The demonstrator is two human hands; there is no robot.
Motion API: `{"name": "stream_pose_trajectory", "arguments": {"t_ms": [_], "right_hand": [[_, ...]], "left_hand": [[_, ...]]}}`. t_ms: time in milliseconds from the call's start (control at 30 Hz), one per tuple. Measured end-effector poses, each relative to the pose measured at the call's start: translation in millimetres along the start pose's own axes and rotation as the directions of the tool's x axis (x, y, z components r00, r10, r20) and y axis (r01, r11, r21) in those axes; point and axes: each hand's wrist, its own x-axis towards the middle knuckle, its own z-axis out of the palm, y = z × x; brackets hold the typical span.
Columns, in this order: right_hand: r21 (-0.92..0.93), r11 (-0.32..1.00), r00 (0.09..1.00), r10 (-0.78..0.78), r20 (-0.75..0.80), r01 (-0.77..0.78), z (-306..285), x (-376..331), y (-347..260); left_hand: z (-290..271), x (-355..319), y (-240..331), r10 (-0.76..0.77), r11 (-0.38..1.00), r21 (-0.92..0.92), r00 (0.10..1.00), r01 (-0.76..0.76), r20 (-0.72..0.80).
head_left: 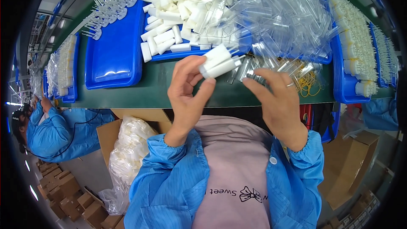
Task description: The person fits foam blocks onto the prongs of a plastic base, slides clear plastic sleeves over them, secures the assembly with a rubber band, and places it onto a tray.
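My left hand (pixel 188 88) pinches two white plastic nozzle pieces (pixel 219 61) side by side, their thin white tips pointing right. My right hand (pixel 275 95) is beside them with fingers curled around several clear plastic caps (pixel 250 68); a ring sits on one finger. Both hands hover over the front edge of a dark green bench (pixel 157 87). Just beyond them lies a blue tray (pixel 169 55) piled with white pieces (pixel 174 12) and a big heap of clear caps (pixel 275 12).
Another blue tray (pixel 112 51) at left holds white stemmed parts (pixel 112 2). Trays of white parts stand at far left (pixel 68 68) and right (pixel 352 51). Yellow rubber bands (pixel 308 82) lie near my right hand. A bag of white parts (pixel 129 144) in a cardboard box sits below; a co-worker in blue (pixel 55 131) is at left.
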Motion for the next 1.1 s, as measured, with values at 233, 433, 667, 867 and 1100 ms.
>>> {"name": "stream_pose_trajectory", "arguments": {"t_ms": [233, 433, 667, 867, 1100], "right_hand": [[-0.268, 0.952, 0.951, -0.06, 0.303, 0.145, 7.4, 11.3, -7.9], [-0.236, 0.947, 0.948, -0.148, 0.282, 0.218, 6.2, 8.5, -4.7], [-0.304, 0.877, 0.907, -0.273, 0.32, 0.372, 11.2, 12.2, 7.2], [-0.333, 0.832, 0.882, -0.339, 0.328, 0.444, 13.4, 20.3, 11.7], [-0.138, 0.944, 0.933, -0.261, 0.248, 0.301, -2.6, 31.6, 16.2]], "left_hand": [[-10.4, -0.4, 18.5, -0.333, 0.848, -0.442, 0.943, 0.292, -0.016], [-16.0, -3.4, 16.0, -0.422, 0.729, -0.574, 0.905, 0.374, 0.054], [-18.1, -4.6, 18.8, -0.484, 0.568, -0.687, 0.859, 0.454, 0.168], [-18.1, -5.4, 16.3, -0.49, 0.566, -0.685, 0.855, 0.459, 0.168], [-18.6, -4.5, 14.6, -0.493, 0.569, -0.691, 0.858, 0.446, 0.148]]}}
